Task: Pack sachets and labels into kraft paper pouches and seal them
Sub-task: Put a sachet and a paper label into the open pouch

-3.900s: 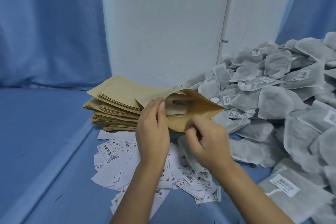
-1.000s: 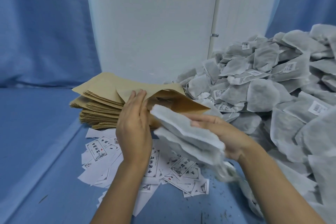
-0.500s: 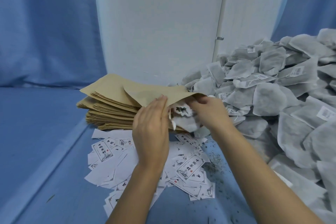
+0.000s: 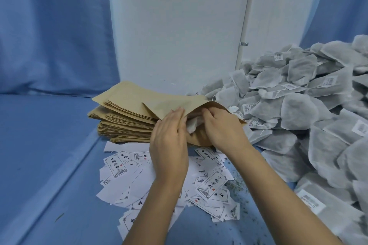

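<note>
Head view: the open pouch [image 4: 173, 105] lies on top of the pouch stack [image 4: 123, 123], at its right end. The left hand [image 4: 169, 145] lays straight, closed fingers against the pouch's upper flap. The right hand [image 4: 223, 127] curls its fingers on a sachet [image 4: 192, 125] in the pouch's mouth. Labels [image 4: 211, 185] lie in front of the stack, and the sachet heap [image 4: 298, 109] lies to its right.

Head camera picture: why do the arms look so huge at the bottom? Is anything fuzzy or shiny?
Head view: the wide lens stretches whatever is close, so both forearms balloon toward the bottom edge, while the left hand and right hand look normal; light is soft and even, no glare, only faint shadows on the labels; the nearest barcode sticker at lower right is blurred.
</note>
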Tool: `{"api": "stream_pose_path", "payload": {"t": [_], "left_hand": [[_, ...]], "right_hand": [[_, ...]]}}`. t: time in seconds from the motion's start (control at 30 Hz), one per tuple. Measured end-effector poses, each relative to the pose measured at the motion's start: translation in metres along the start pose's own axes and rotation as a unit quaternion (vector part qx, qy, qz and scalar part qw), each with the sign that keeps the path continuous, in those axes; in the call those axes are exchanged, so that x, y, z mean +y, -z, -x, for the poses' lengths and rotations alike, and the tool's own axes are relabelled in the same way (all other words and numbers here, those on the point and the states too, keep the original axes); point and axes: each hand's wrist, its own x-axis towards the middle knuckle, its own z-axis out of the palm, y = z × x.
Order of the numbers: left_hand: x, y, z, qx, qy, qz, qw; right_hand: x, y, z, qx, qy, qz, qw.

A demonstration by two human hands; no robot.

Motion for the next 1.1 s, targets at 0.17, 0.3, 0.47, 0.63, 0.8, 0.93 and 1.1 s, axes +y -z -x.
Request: {"api": "stream_pose_path", "payload": {"t": [0.17, 0.3, 0.47, 0.63, 0.8, 0.93, 1.1], "left_hand": [[0.001, -0.003, 0.006, 0.046, -0.082, -0.053, 0.994], [0.003, -0.004, 0.008, 0.053, -0.065, -0.053, 0.995], [0.01, 0.0, -0.002, -0.012, 0.074, -0.004, 0.997], [0.006, 0.002, -0.007, -0.051, 0.134, 0.011, 0.99], [0.002, 0.002, -0.006, -0.041, 0.139, 0.035, 0.989], [0.0, 0.001, -0.006, -0.033, 0.14, 0.048, 0.988], [-0.001, 0.002, -0.007, -0.036, 0.146, 0.057, 0.987]], "right_hand": [[-0.01, -0.011, -0.014, -0.104, 0.024, -0.064, 0.992], [-0.013, -0.024, -0.023, -0.13, 0.08, -0.118, 0.981], [-0.002, -0.033, -0.008, -0.089, 0.063, -0.164, 0.981], [0.022, -0.028, 0.013, 0.265, 0.037, -0.281, 0.922], [0.082, -0.023, 0.0, 0.306, -0.241, -0.347, 0.853], [0.118, -0.034, 0.0, 0.125, -0.337, -0.405, 0.841], [0.125, -0.032, 0.002, 0.052, -0.306, -0.575, 0.757]]}}
